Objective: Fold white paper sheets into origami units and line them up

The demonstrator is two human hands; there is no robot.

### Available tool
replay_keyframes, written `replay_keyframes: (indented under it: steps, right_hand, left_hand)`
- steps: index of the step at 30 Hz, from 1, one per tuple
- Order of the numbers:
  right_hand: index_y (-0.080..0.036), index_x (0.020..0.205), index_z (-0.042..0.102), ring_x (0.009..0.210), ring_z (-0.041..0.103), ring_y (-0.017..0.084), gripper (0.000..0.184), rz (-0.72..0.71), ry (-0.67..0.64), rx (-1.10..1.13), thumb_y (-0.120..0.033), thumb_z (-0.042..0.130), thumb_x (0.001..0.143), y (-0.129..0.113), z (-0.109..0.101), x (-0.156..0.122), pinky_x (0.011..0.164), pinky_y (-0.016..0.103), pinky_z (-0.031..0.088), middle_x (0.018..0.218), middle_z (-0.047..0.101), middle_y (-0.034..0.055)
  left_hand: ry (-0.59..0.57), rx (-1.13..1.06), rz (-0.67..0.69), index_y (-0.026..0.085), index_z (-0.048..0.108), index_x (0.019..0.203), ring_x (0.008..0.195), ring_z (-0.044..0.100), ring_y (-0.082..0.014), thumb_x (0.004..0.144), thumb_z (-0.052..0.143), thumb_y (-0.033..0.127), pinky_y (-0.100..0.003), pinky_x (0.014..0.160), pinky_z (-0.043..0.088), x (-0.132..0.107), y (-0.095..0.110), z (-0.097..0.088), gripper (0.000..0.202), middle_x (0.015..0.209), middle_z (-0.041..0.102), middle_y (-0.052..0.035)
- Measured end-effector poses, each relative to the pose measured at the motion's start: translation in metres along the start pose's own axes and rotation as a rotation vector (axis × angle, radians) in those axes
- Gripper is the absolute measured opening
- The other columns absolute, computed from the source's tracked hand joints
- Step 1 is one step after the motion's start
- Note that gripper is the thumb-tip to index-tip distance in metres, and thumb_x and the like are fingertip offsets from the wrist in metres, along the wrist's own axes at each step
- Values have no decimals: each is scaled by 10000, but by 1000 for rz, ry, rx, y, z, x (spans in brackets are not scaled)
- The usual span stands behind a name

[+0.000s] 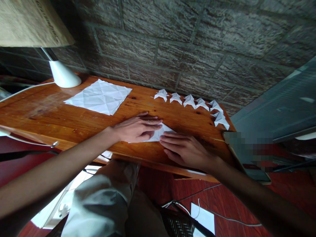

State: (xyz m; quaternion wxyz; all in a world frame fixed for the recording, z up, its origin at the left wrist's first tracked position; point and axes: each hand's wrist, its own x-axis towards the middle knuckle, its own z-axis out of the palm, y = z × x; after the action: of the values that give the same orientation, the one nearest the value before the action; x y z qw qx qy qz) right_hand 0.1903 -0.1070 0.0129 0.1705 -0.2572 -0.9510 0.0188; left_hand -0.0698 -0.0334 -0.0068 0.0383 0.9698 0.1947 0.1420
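Note:
A small white folded paper [159,133] lies near the front edge of the wooden table [74,121]. My left hand [135,129] lies flat on its left part, fingers stretched out to the right, a ring on one finger. My right hand [184,148] presses its fingertips flat on the paper's right edge, fingers extended leftward. Most of the paper is hidden under both hands.
A large creased white sheet [100,96] lies at the back left. Several folded white paper shapes [190,100] stand in a row along the back right. A white lamp base [63,75] stands at the far left. A tablet [249,154] rests at the right edge. Cables run over the red floor.

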Motion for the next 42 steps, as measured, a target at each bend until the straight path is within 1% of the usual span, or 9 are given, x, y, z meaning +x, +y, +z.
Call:
replay_keyframes:
  steps: [3,6,9,13,18,25,29,36,42]
  right_hand:
    - [-232,953,750,920,721,163,208,113,81,48,-260,544,936,7,-18,-16,901,300,562,991,770,10]
    - [-204,950,742,752,715,169,212,509,259,-18,-297,553,931,22,-35,-34,708,288,563,892,768,44]
    - [-210,959,740,758,718,180,210,677,232,83,-321,567,913,35,-37,-38,689,289,556,908,771,37]
    - [-214,968,742,805,715,165,207,652,159,236,-289,558,911,38,-24,-17,745,275,545,955,770,27]
    - [-215,1014,742,765,699,168,217,589,42,181,-285,565,909,25,-14,8,740,286,511,957,769,42]
    - [-182,836,734,643,632,155,367,727,-31,333,-454,503,922,33,-28,-9,571,258,450,737,721,28]
    - [-156,983,729,697,642,148,347,675,-108,620,-450,626,830,50,-27,-18,631,262,502,831,738,43]
    - [-158,952,734,740,657,141,213,687,28,562,-270,637,798,52,-13,-23,681,265,518,871,743,47]
    - [-184,930,740,729,659,139,196,697,37,511,-276,602,825,43,-15,-24,670,265,514,857,746,29]
  left_hand:
    - [-11,-2,1,259,478,1426,1419,386,-223,953,467,283,-486,1213,178,0,1,0,473,1478,481,-49]
    - [2,6,-3,263,491,1414,1411,399,-221,956,469,300,-486,1215,174,0,1,1,460,1459,509,-38]
    - [32,20,0,256,533,1380,1397,420,-217,955,476,307,-481,1220,179,2,4,1,431,1431,543,-37]
    - [27,34,10,175,606,1303,1385,436,-220,966,457,308,-452,1212,242,8,12,1,392,1393,579,-86]
    - [43,23,-53,159,569,1345,1377,447,-222,981,425,342,-429,1184,304,7,20,2,432,1453,511,-108]
    - [65,38,-50,189,570,1342,1375,451,-224,993,400,340,-467,1189,265,4,22,7,416,1433,537,-94]
    - [69,46,-50,220,532,1378,1393,426,-220,996,392,323,-487,1197,225,3,29,6,420,1455,514,-82]
    - [68,12,-66,245,516,1391,1399,417,-219,998,391,334,-511,1208,176,1,32,7,422,1470,497,-52]
    - [81,-7,-72,259,506,1400,1404,410,-207,1000,392,351,-490,1216,172,-1,30,9,426,1453,515,-41]
